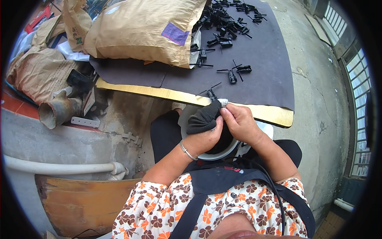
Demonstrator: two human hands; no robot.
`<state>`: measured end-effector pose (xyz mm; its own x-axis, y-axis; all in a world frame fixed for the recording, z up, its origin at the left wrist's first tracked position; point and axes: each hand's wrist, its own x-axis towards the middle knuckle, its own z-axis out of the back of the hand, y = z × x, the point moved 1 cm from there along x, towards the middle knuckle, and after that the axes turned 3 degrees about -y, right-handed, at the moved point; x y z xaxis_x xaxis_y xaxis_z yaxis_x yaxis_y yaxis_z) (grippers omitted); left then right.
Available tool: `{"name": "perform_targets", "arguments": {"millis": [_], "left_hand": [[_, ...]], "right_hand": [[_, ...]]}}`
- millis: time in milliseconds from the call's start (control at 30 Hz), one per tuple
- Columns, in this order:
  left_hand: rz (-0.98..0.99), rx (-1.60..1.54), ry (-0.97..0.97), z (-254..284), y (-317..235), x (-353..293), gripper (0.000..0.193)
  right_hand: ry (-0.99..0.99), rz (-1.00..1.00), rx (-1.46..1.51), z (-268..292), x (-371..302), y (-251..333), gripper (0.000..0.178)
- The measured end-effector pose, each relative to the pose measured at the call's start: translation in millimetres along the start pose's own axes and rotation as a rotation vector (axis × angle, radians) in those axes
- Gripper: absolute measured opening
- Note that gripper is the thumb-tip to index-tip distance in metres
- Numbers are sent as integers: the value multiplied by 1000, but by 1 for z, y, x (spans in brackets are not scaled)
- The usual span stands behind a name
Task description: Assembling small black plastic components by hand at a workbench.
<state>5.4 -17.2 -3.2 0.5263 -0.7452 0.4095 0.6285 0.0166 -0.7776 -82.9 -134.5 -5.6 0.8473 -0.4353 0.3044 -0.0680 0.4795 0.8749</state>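
Over the table's near edge, my left hand (205, 139) is closed, its fingers mostly hidden under a dark cloth covering (201, 119). A small black plastic part (212, 94) with thin prongs sticks out beyond the cloth and seems to be held there. My right hand (243, 124) pinches close beside it, thumb and forefinger at a whitish wrapped tip (223, 102); whatever lies between those fingers is too small to make out. Beneath both hands stands a round bucket (223, 155) with a pale rim and a dark inside, partly hidden by my hands.
Loose black parts (227, 24) lie heaped on the dark table mat (266, 75), a few scattered nearer. A big brown paper sack (139, 32) covers the table's left. Further left are another sack (39, 73), a rusty pipe piece (59, 109) and a white pipe (63, 166).
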Motion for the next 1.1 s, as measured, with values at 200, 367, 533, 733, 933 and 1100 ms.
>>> {"name": "perform_targets", "arguments": {"millis": [200,367,533,733,933,1100], "left_hand": [[-99,190,-13,-1,-2,0,30],[181,-202,3,12,-4,4,32],[440,-731,-39,20,2,2,33],[344,-428,79,23,-1,6,37],[215,-514,277,19,-2,1,29],[256,-466,121,17,0,0,23]], "right_hand": [[-24,-38,102,-12,1,-15,23],[95,-105,226,12,5,-3,20],[264,-66,25,17,4,0,15],[47,207,-48,25,8,4,11],[133,-108,361,16,5,2,17],[178,2,164,18,6,2,16]]}}
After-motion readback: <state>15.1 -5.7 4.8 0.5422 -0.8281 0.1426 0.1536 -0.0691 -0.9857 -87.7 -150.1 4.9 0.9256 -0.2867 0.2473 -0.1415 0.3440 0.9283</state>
